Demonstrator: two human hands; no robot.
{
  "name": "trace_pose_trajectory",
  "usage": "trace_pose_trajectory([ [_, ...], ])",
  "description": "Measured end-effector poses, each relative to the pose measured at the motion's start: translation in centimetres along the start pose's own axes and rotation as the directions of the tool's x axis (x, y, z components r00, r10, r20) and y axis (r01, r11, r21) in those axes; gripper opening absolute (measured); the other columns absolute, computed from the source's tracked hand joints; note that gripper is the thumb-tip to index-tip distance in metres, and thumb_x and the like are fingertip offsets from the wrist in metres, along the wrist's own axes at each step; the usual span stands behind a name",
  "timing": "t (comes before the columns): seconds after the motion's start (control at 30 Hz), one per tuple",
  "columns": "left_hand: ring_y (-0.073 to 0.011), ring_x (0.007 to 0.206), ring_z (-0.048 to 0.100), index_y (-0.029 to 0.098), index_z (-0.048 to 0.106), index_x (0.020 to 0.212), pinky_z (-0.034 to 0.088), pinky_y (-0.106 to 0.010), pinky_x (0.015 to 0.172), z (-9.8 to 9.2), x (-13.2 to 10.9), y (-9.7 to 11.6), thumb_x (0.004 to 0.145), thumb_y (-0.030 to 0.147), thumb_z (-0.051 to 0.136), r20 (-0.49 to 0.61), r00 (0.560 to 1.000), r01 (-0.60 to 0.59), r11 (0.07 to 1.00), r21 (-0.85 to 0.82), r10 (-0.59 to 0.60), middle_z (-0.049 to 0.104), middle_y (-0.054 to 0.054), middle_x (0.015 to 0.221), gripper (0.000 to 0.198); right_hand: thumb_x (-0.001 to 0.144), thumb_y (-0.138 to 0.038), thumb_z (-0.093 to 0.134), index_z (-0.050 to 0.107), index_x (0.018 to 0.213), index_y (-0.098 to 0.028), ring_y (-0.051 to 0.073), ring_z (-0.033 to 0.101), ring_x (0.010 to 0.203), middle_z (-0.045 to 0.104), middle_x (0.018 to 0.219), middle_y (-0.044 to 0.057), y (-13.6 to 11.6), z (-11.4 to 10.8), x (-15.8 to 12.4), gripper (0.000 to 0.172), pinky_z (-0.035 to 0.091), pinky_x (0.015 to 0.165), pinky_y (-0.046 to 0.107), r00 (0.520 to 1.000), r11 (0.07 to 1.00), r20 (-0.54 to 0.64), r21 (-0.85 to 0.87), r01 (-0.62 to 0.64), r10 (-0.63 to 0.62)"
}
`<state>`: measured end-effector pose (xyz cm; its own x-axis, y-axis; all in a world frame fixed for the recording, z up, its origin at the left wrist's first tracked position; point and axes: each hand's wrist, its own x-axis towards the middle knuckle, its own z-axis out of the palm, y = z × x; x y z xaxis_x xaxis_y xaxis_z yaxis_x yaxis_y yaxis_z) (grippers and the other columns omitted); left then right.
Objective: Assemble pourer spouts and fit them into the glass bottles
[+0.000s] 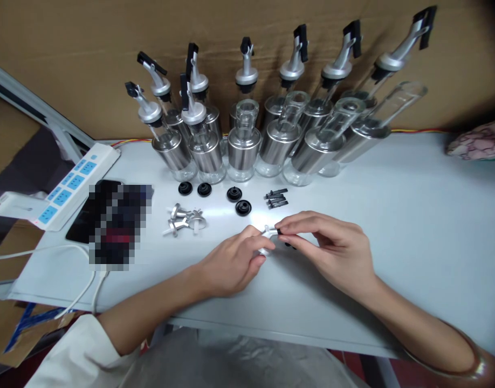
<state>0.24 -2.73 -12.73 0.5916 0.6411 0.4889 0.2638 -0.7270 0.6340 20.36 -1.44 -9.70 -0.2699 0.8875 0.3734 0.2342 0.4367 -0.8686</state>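
My left hand [235, 261] is closed around a silver pourer spout [267, 235] low over the table. Thumb and fingertips of my right hand [332, 248] pinch a small black piece [278, 231] at the spout's tip; most of that piece is hidden by the fingers. Loose silver pourer spouts [186, 220] lie in a small heap to the left. Beyond the hands are several black round stoppers [234, 194] and a group of black flip levers [276, 198]. Another bit of black shows partly under my right hand.
Glass bottles with steel sleeves [244, 148] stand in rows at the back, many topped with silver-and-black pourers [246, 67], others bare-necked. A white power strip [75, 186], a phone [96, 210] and white cables [86, 288] occupy the left side. Cardboard [215, 21] rises behind; patterned cloth [480, 140] lies far right.
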Motion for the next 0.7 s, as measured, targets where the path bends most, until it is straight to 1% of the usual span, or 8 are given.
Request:
trace_pose_trajectory([
  [0.13, -0.016, 0.07, 0.045, 0.021, 0.035, 0.117, 0.044, -0.027, 0.061, 0.06, -0.11, -0.09, 0.097, 0.019, 0.034, 0.007, 1.0, -0.008, 1.0, -0.014, 0.008, 0.048, -0.003, 0.087, 0.02, 0.08, -0.008, 0.068, 0.072, 0.085, -0.026, 0.018, 0.072, 0.083, 0.076, 0.085, 0.001, -0.04, -0.24, -0.03, 0.02, 0.057, 0.074, 0.029, 0.999, 0.999, 0.028, -0.009, 0.044, -0.043],
  [0.23, -0.0164, 0.072, 0.045, 0.022, 0.035, 0.119, 0.045, -0.028, 0.063, 0.07, -0.16, -0.15, 0.098, 0.022, 0.033, -0.012, 1.0, -0.017, 0.999, -0.044, 0.017, 0.049, -0.004, 0.089, 0.021, 0.085, -0.007, 0.061, 0.073, 0.092, -0.025, 0.017, 0.072, 0.088, 0.076, 0.092, 0.002, -0.26, -0.27, 0.05, 0.023, 0.057, 0.078, 0.028, 0.996, 0.998, 0.081, -0.021, 0.051, -0.049],
  [0.3, -0.0169, 0.074, 0.046, 0.021, 0.036, 0.119, 0.046, -0.029, 0.066, 0.07, -0.17, -0.15, 0.099, 0.023, 0.031, -0.027, 1.0, -0.012, 0.997, -0.079, 0.01, 0.049, -0.005, 0.091, 0.021, 0.088, -0.008, 0.056, 0.073, 0.098, -0.025, 0.016, 0.071, 0.089, 0.076, 0.096, 0.002, -0.41, -0.23, 0.17, 0.026, 0.056, 0.078, 0.027, 0.995, 0.999, 0.1, -0.045, 0.01, -0.005],
  [0.4, -0.017, 0.076, 0.047, 0.021, 0.037, 0.117, 0.046, -0.029, 0.067, 0.01, -0.13, -0.1, 0.1, 0.025, 0.029, -0.027, 1.0, 0.002, 0.996, -0.093, -0.005, 0.049, -0.005, 0.091, 0.02, 0.091, -0.017, 0.056, 0.073, 0.104, -0.025, 0.015, 0.069, 0.079, 0.075, 0.09, 0.003, -0.58, -0.2, 0.45, 0.023, 0.055, 0.072, 0.026, 0.981, 0.989, 0.124, -0.017, -0.146, 0.147],
  [0.47, -0.0168, 0.076, 0.047, 0.021, 0.037, 0.117, 0.046, -0.029, 0.067, -0.05, -0.09, -0.06, 0.1, 0.026, 0.028, -0.019, 1.0, 0.003, 0.996, -0.094, -0.005, 0.05, -0.006, 0.093, 0.02, 0.092, -0.025, 0.055, 0.072, 0.107, -0.023, 0.015, 0.068, 0.075, 0.074, 0.087, 0.003, -0.61, -0.24, 0.63, 0.023, 0.055, 0.071, 0.026, 0.944, 0.958, 0.203, 0.069, -0.278, 0.259],
  [0.53, -0.0169, 0.08, 0.05, 0.022, 0.036, 0.119, 0.047, -0.029, 0.07, -0.12, -0.05, -0.05, 0.1, 0.025, 0.028, -0.004, 1.0, -0.004, 0.994, -0.106, 0.004, 0.052, -0.006, 0.097, 0.02, 0.093, -0.033, 0.053, 0.071, 0.112, -0.022, 0.016, 0.067, 0.077, 0.073, 0.085, 0.004, -0.57, -0.31, 0.73, 0.028, 0.055, 0.073, 0.028, 0.889, 0.904, 0.31, 0.16, -0.397, 0.336],
  [0.6, -0.0177, 0.086, 0.053, 0.023, 0.035, 0.121, 0.049, -0.031, 0.074, -0.17, -0.06, -0.1, 0.101, 0.023, 0.028, 0.027, 1.0, -0.008, 0.994, -0.113, 0.011, 0.053, -0.007, 0.1, 0.021, 0.094, -0.04, 0.052, 0.069, 0.117, -0.021, 0.015, 0.064, 0.076, 0.071, 0.083, 0.004, -0.45, -0.4, 0.75, 0.034, 0.053, 0.075, 0.029, 0.837, 0.842, 0.406, 0.236, -0.485, 0.368],
  [0.7, -0.0192, 0.09, 0.054, 0.025, 0.034, 0.122, 0.05, -0.034, 0.076, -0.19, -0.17, -0.21, 0.101, 0.027, 0.027, 0.079, 0.997, -0.01, 0.997, -0.074, 0.016, 0.054, -0.007, 0.1, 0.022, 0.091, -0.047, 0.055, 0.068, 0.116, -0.021, 0.015, 0.058, 0.073, 0.066, 0.083, 0.004, -0.25, -0.52, 0.72, 0.038, 0.05, 0.075, 0.031, 0.782, 0.75, 0.494, 0.329, -0.573, 0.381],
])
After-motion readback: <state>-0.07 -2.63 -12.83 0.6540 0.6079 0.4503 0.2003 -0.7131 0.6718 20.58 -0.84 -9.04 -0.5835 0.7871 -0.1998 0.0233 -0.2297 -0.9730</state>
